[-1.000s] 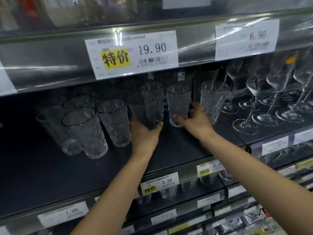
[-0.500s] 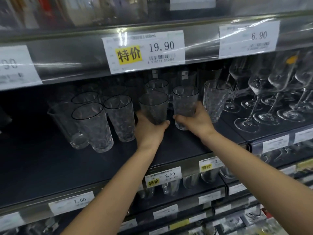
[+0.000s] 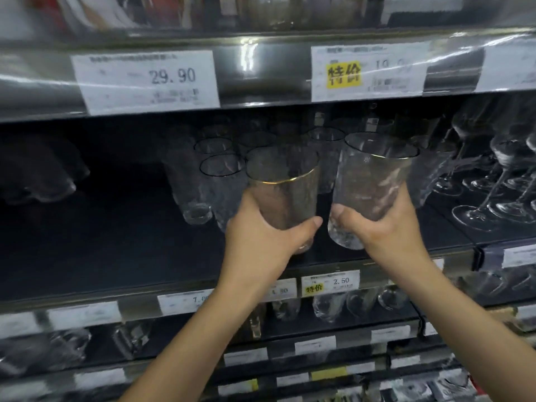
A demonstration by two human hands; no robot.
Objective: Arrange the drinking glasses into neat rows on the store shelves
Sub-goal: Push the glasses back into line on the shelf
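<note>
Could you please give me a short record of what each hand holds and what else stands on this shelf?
left hand: grips gold-rimmed glass near its base
right hand: grips textured glass near its base
held glasses: side by side, near the shelf front
behind them: tumblers, clustered
far right: stemmed wine glasses
price tag above: 29.90
</note>
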